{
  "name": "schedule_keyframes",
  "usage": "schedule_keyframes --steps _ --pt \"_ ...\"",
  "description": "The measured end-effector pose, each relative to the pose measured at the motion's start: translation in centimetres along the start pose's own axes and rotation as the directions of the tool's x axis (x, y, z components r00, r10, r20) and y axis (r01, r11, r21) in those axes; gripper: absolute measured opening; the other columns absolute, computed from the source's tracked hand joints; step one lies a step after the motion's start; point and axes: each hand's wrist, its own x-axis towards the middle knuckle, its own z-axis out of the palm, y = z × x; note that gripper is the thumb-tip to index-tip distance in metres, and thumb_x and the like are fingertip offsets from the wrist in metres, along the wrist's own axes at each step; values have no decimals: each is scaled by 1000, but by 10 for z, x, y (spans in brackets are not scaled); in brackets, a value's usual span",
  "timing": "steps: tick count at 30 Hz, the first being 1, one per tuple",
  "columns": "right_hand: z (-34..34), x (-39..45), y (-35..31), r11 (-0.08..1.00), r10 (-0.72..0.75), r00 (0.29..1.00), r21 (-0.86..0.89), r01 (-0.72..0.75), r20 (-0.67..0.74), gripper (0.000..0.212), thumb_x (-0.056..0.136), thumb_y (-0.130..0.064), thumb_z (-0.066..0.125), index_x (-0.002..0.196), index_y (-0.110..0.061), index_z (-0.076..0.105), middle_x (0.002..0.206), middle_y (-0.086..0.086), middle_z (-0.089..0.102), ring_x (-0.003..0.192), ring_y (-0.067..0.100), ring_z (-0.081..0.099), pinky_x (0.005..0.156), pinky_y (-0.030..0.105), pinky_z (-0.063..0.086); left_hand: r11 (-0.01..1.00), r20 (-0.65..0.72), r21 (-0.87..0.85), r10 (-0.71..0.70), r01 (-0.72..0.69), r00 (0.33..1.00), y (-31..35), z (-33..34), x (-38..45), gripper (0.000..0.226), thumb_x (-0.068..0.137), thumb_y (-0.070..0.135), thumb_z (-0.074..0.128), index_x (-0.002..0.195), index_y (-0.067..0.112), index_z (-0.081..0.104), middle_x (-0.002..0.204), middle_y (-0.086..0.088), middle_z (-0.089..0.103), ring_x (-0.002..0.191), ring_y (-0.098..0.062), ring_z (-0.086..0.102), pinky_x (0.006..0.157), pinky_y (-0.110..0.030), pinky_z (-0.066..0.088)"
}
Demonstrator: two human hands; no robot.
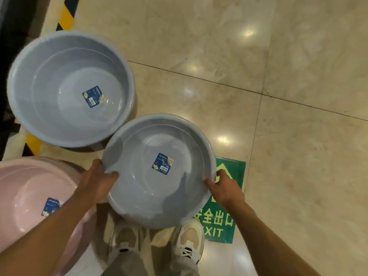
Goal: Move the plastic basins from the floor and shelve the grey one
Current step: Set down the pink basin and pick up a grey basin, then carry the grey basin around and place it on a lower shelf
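A grey plastic basin (139, 196) with a blue label inside is held above my shoes, over the floor. My left hand (97, 182) grips its left rim, thumb inside. My right hand (223, 188) grips the right rim the same way. A larger grey basin (49, 116) with a similar label stands at the upper left; it looks like a stack. A pink basin (23, 196), also labelled, sits at the lower left, partly hidden by my left forearm.
Beige marble floor tiles (278, 76) spread to the right and ahead. A green EXIT floor sticker (229, 222) lies under my right hand. Yellow-and-black hazard tape (66, 14) runs along a dark edge at the left. My two shoes (187, 242) stand below the held basin.
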Motion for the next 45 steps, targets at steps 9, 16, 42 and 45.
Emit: schedule_keyframes --steps 9,16,42,45 --pt "7 12 -6 980 65 993 195 -45 -98 46 92 -40 67 130 -16 63 105 5 67 89 29 63 83 44 57 996 52 -61 64 -61 997 -15 11 -2 37 102 18 60 132 0 48 124 -28 63 98 -35 59 84 -41 48" --pt "-41 -44 -3 983 47 981 184 -11 -188 32 92 -32 66 117 -12 69 96 9 67 81 30 59 68 35 49 961 39 -176 224 -214 974 -2 -16 -51 20 99 18 63 116 21 53 103 -4 62 89 -19 63 64 -22 44" --pt "-150 -127 -312 889 -457 856 -167 427 -241 29 91 -38 62 111 -17 66 91 5 63 87 33 60 67 36 43 952 -326 -220 135 -214 936 -33 -279 -87 8 90 32 68 96 28 65 82 1 72 71 -24 72 56 -39 64" --pt "-149 -96 -340 876 -476 858 -195 442 -195 29 92 -39 60 109 -17 65 92 6 65 86 33 61 67 36 44 973 -289 -194 63 -123 955 -31 -279 -57 32 91 42 67 113 19 66 95 -10 74 73 -34 72 73 -47 63"
